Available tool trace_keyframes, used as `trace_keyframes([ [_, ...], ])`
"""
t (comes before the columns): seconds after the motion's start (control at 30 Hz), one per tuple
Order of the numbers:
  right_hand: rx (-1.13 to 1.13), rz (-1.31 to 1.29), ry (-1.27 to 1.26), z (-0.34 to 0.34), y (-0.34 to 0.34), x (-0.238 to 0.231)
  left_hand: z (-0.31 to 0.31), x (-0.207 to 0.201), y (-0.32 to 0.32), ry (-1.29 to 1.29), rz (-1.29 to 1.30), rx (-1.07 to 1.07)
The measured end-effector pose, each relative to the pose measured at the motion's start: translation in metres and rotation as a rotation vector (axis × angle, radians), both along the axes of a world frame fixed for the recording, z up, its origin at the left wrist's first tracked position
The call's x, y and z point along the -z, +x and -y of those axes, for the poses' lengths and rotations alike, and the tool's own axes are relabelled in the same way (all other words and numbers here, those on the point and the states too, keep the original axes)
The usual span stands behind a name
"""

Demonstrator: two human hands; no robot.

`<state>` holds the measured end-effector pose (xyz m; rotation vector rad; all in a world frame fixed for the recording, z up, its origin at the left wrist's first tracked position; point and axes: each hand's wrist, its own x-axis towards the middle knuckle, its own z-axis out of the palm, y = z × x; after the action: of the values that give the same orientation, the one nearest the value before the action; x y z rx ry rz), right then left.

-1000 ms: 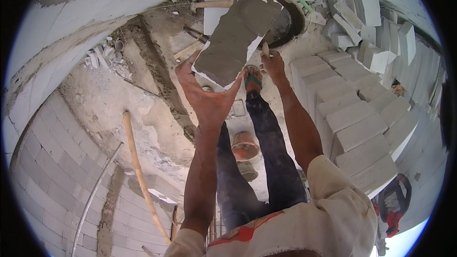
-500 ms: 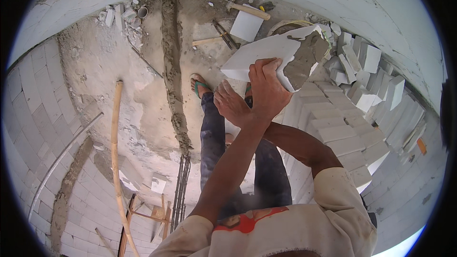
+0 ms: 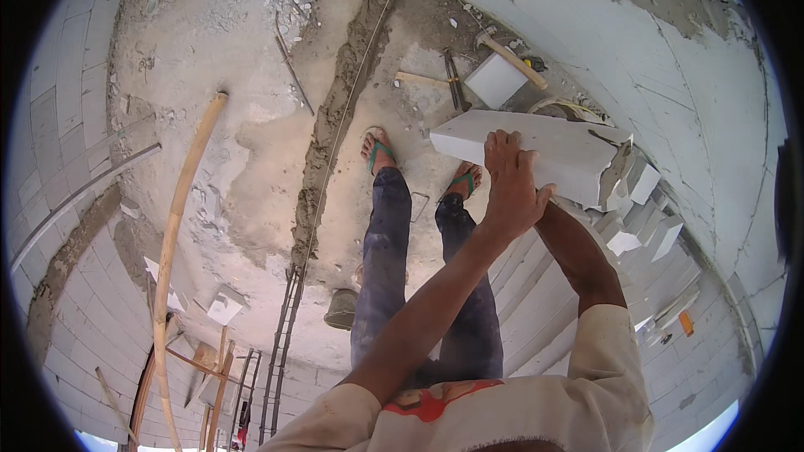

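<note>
A long, pale aerated concrete block is raised in front of me to the right, tilted, with grey mortar on its right end. My left hand crosses over to it, fingers closed over its near side. My right forearm runs up behind the left wrist toward the underside of the block. My right hand is hidden there by the left hand and the block, so its grip does not show. On the floor, a strip of wet mortar runs under a taut string, left of my feet.
Broken and whole blocks are piled at the right. Beyond the held block lie a hammer, pincers and a flat white piece. A bamboo pole leans at left. A bucket stands beside my left leg.
The block has turned, its mortared end swinging away to the right. My right hand, earlier free with fingers spread left of the block, has moved right and out of sight. The view has rotated.
</note>
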<state>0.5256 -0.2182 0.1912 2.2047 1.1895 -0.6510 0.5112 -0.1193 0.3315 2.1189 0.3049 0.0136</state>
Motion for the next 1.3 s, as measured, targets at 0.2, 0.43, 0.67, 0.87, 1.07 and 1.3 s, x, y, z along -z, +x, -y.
trace_keyframes([
  [0.2, 0.001, -0.195, -0.135, -0.031, 0.037, -0.052, -0.115, 0.049, -0.105, -0.212, -0.543, 0.0],
  [0.43, -0.175, -0.446, 0.051, -0.087, 0.057, -0.171, -0.182, 0.006, -0.134, 0.106, -0.542, 0.287],
  [0.67, -0.406, -0.543, 0.363, -0.194, 0.056, -0.22, -0.269, -0.017, -0.196, 0.121, -0.414, 0.265],
  [0.87, -0.578, -0.442, 0.6, -0.285, 0.062, -0.189, -0.34, -0.038, -0.194, 0.367, -0.24, 0.069],
  [1.07, -0.667, -0.346, 0.769, -0.347, 0.098, -0.105, -0.372, 0.007, -0.161, 0.432, -0.352, -0.085],
  [1.3, -0.693, -0.403, 0.728, -0.371, 0.152, 0.005, -0.376, 0.108, -0.101, 0.438, -0.435, -0.181],
])
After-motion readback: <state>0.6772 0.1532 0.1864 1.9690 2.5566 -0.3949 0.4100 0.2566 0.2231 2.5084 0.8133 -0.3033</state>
